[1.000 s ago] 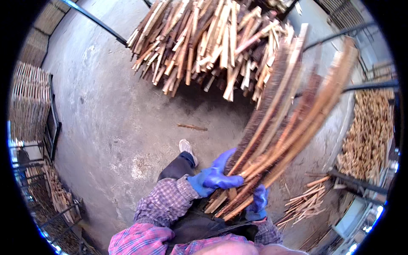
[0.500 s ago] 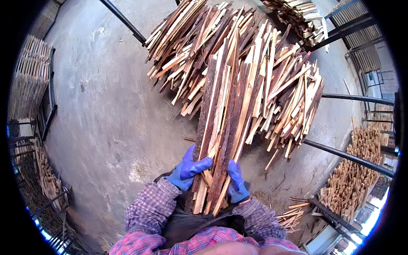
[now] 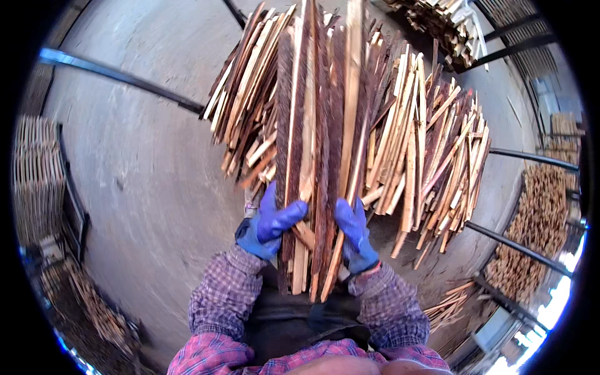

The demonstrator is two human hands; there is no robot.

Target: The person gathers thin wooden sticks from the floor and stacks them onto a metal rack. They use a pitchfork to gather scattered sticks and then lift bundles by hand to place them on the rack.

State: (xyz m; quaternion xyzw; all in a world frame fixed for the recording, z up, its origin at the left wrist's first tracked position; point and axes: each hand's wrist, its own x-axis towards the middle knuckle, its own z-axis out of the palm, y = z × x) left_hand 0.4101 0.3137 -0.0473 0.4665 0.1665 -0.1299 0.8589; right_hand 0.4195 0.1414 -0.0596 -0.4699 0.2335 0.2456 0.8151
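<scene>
A bundle of long wood strips point(image 3: 312, 156), pale wood with dark bark, runs away from my body between both hands. My left hand point(image 3: 270, 222), in a blue glove, is closed on the bundle's left side near its close end, the thumb lying over the top. On the right side my right hand point(image 3: 355, 234), gloved the same, grips the bundle. Its fingers are partly hidden under the wood. A short strip point(image 3: 304, 235) lies slanted across the bundle by my left thumb. Behind and beneath its far part is a big heap of similar strips point(image 3: 437, 156).
Dark metal bars point(image 3: 131, 81) reach toward the heap from the left, and others point(image 3: 519, 247) from the right. More wood is stacked at the left wall point(image 3: 39, 178), far right point(image 3: 444, 28) and right side point(image 3: 531, 231). Loose strips point(image 3: 450, 306) lie on the concrete floor point(image 3: 162, 187).
Both hands and the bundle have moved forward, away from my body, and the bundle now points straighter ahead. The view has also shifted. My grip stays on the wood.
</scene>
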